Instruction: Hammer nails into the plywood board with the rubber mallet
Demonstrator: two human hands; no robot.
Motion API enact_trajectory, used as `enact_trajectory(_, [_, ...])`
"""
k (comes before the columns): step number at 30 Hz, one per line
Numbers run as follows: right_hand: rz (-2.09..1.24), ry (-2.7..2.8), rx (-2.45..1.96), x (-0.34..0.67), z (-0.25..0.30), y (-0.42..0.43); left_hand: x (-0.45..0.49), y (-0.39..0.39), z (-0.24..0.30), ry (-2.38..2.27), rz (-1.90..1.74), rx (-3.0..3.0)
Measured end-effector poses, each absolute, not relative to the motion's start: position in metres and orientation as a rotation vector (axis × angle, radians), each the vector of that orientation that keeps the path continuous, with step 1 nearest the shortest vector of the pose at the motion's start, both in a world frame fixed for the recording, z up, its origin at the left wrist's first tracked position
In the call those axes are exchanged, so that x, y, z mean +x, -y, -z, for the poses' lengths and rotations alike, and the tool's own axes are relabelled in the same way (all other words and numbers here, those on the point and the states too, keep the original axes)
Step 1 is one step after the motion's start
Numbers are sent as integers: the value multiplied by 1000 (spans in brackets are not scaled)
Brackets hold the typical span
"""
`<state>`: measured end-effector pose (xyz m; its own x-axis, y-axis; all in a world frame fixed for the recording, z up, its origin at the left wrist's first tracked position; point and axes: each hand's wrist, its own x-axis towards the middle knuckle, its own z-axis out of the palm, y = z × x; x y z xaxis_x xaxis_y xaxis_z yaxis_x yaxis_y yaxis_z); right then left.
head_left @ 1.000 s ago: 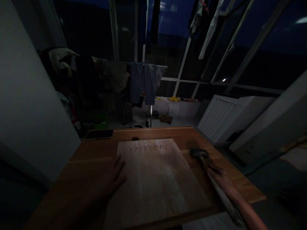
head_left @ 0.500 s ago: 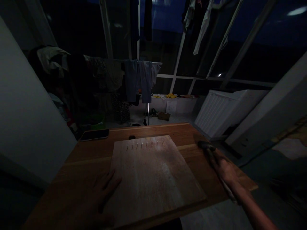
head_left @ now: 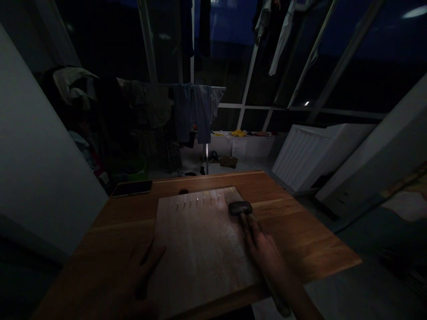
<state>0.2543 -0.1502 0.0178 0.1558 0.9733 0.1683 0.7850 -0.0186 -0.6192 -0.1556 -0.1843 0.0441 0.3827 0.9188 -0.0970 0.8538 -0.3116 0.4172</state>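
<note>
My right hand (head_left: pixel 265 255) is wrapped round the handle of a hammer (head_left: pixel 240 209). Its dark head hangs over the far right corner of a pale wooden board (head_left: pixel 200 249), by the right end of a row of several nails (head_left: pixel 196 202) standing along the board's far edge. My left hand (head_left: pixel 143 273) lies flat, fingers apart, on the board's left edge near the front. The board rests on a brown wooden table (head_left: pixel 300 235). The light is very dim.
A dark phone (head_left: pixel 130 188) lies at the table's far left corner, and a small dark round thing (head_left: pixel 183 192) sits just beyond the board. Behind the table stand a clothes rack (head_left: pixel 187 111) with hanging laundry, a white radiator (head_left: pixel 300 155) and dark windows.
My right hand has swung the hammer left, from off the board's right side to above the right end of the nail row. The left hand has slid slightly nearer along the board's edge.
</note>
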Motion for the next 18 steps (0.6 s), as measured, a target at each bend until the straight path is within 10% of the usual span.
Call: enact_trajectory(18, [-286,1725,-2052,446,-6,147,16,115,-13,-1247,-241,2312])
